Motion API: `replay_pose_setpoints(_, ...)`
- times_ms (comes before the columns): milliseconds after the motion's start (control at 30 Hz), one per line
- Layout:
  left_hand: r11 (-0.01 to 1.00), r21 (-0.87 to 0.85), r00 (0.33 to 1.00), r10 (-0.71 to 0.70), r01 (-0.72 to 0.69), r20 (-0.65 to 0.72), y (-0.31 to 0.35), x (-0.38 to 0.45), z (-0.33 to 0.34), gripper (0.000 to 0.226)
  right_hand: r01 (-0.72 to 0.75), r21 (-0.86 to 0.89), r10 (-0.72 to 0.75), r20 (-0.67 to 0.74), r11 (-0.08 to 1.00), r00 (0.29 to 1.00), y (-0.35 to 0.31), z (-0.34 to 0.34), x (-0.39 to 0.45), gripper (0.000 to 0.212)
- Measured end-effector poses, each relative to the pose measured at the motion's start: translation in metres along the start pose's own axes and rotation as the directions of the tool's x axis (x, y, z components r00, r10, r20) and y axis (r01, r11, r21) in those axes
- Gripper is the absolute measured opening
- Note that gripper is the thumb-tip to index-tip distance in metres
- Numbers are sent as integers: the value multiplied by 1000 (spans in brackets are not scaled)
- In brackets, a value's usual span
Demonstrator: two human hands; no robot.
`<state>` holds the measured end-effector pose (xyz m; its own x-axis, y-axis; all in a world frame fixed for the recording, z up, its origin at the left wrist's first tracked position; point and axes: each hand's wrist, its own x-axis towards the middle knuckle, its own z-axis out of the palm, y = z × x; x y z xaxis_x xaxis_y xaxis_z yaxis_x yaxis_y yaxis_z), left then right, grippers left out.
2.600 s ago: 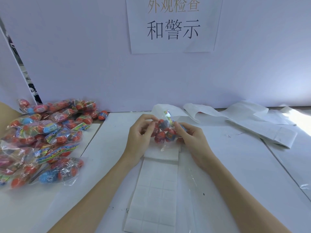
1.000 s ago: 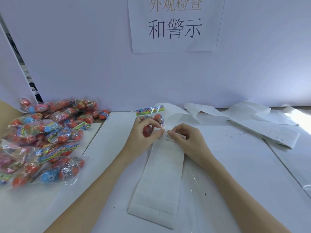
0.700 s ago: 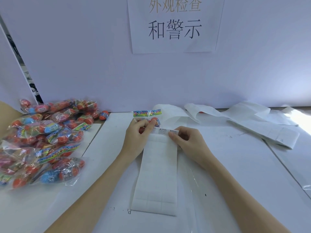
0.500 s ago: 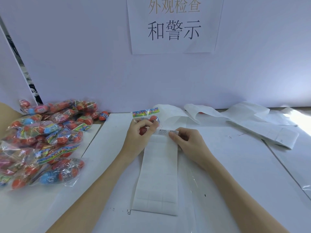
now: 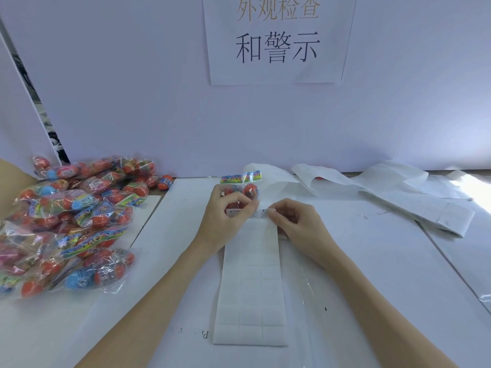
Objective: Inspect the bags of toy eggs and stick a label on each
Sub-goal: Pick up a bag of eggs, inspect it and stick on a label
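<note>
Lying along the worktop (image 5: 372,261) from its near edge toward the middle is a white label strip (image 5: 251,288), scored into small squares, its far end under the two hands. Both forearms come in from the near edge and angle inward, meeting at the strip's far end around mid-worktop.

The left hand (image 5: 223,221) is turned with its back toward the camera, fingers curled, thumb and forefinger pinching a small white printed label (image 5: 235,211) at the lower part of a bag (image 5: 240,187). The right hand (image 5: 295,221) sits just beside it, knuckles up, fingers bent, its fingertips pinching a second printed label (image 5: 265,212) at the strip's far end. The two labels lie side by side, almost touching.

The bag, clear with red toy eggs inside and a bright header card at its far end, rests on the worktop just beyond the left hand, partly under its fingers.

At the left edge, a pile (image 5: 66,221) of similar bags holds red and blue eggs. Toward the far right corner lie loose sheets of white backing paper (image 5: 398,192), some curled.

Beyond the far edge stands a pale wall (image 5: 132,102) with a paper sign (image 5: 277,41) bearing large characters.
</note>
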<state>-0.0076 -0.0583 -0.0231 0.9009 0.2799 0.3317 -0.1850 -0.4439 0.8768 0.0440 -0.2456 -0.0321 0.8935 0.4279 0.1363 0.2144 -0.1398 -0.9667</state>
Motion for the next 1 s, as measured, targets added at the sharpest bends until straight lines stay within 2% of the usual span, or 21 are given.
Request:
replay_pose_setpoints(200,992,112,999,51,-52,11,-4,1,1,15,66,-79,-64,24,995,998,-1,1,-1,8)
replay_pose_setpoints(267,985,153,997,74,-74,3,-6,1,3,16,106,-96,-104,25,990,994,-1,0,-1,14)
replay_pose_setpoints(400,972,207,993,118,-114,-10,-10,0,5,17,101,-78,-98,31,992,995,0,-1,0,15)
replay_pose_setpoints(667,960,241,988,155,-145,-20,-13,2,5,17,102,-113,-99,26,988,995,2,0,2,17)
replay_pose_setpoints(867,960,247,989,144,-133,-26,-13,2,5,17,87,-59,-86,27,994,996,1,0,2,20)
replay_pose_setpoints(1000,962,241,990,141,-131,-27,-13,3,5,17,68,-109,-69,3,992,998,1,0,2,11)
